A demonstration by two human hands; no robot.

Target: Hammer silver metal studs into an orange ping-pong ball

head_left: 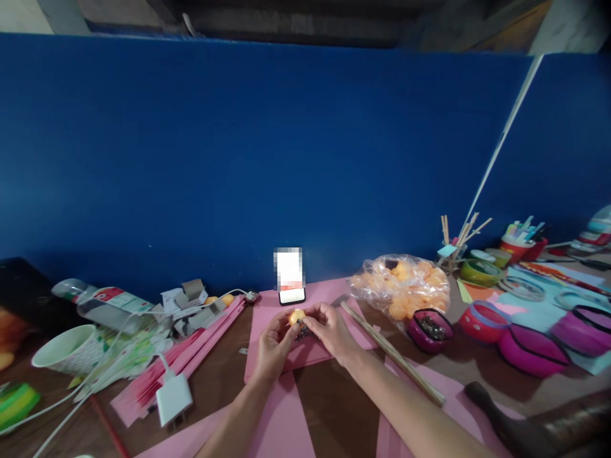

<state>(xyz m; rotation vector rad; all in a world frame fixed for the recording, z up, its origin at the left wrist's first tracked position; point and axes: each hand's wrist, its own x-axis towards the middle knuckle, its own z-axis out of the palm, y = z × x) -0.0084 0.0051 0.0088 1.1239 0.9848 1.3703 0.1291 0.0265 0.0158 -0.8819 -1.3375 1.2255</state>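
Note:
My left hand (pixel 273 346) and my right hand (pixel 330 331) meet over a pink sheet (pixel 267 318) on the table. Together they pinch a small orange ball (pixel 296 316) between their fingertips. Something small and dark (pixel 302 330) sits just under the ball at my right fingers; I cannot make out what it is. Behind the hands a phone (pixel 291 280) stands propped against the blue wall.
A clear bag of orange balls (pixel 401 286) lies right of the hands, next to a magenta box of dark bits (pixel 429 329). Wooden sticks (pixel 396 359), coloured bowls (pixel 532 350), a white charger (pixel 172 397), a paper cup (pixel 69 348) and pink paper strips (pixel 186 359) surround them.

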